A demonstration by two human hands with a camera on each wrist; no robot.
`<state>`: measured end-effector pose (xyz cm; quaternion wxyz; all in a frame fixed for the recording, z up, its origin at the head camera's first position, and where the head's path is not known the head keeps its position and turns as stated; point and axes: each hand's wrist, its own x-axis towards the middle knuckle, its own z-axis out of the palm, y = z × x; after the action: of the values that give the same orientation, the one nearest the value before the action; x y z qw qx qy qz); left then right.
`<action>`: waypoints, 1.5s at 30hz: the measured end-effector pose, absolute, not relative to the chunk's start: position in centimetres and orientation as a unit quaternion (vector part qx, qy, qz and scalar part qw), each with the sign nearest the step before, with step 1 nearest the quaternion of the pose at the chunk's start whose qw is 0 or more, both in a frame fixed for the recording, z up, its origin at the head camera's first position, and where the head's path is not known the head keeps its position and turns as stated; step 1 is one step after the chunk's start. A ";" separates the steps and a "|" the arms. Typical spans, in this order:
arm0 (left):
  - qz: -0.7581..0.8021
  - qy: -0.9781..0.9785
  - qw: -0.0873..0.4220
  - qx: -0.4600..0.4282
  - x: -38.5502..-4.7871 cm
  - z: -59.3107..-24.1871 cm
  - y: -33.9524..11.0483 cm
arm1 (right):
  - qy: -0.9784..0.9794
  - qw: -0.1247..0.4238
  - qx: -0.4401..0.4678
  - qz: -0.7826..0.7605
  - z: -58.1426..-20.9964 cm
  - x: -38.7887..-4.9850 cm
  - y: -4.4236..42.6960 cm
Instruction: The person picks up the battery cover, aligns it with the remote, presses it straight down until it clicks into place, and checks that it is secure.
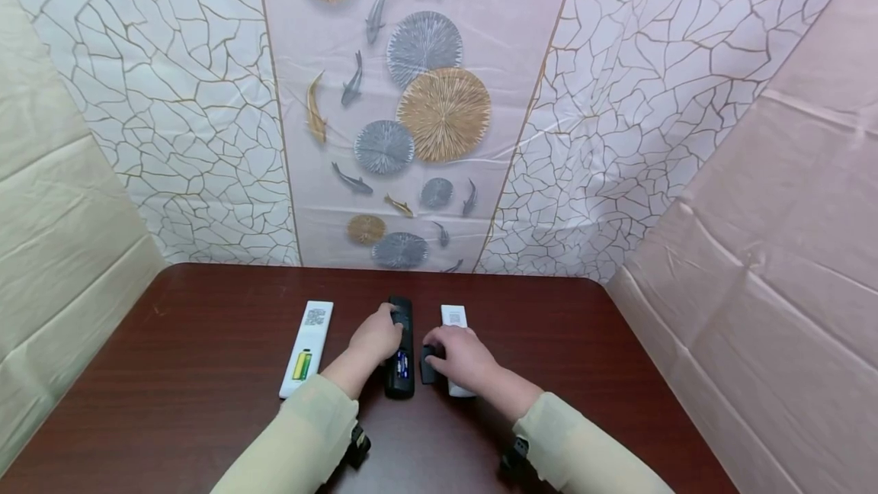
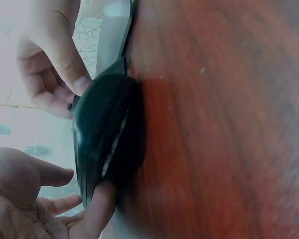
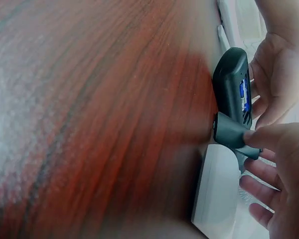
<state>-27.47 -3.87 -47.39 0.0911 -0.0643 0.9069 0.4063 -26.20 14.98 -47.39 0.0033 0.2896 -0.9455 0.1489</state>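
Observation:
A black remote control lies on the table with its battery bay uncovered, and blue batteries show inside it. My left hand holds the remote around its far half; in the left wrist view its fingers lie on both sides of the casing. Just right of the remote, my right hand pinches a dark battery cover between thumb and fingers. That cover is tilted and apart from the bay, close beside the remote. Part of the remote's far end is hidden by my left hand.
A white remote lies under and beside my right hand, partly covered by it. Another white remote, with a green-yellow battery in its bay, lies on the left. The brown table meets patterned cloth walls at its back and sides.

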 end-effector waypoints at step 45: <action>0.496 0.858 0.106 -0.084 -27.7 -47.6 -4.7 | -0.936 -0.025 0.231 0.263 -46.5 -24.7 15.6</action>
<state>-27.71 -4.72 -47.61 0.1063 -0.0837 0.8577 0.4960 -24.72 15.56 -46.49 -0.0245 0.2314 -0.9362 0.2632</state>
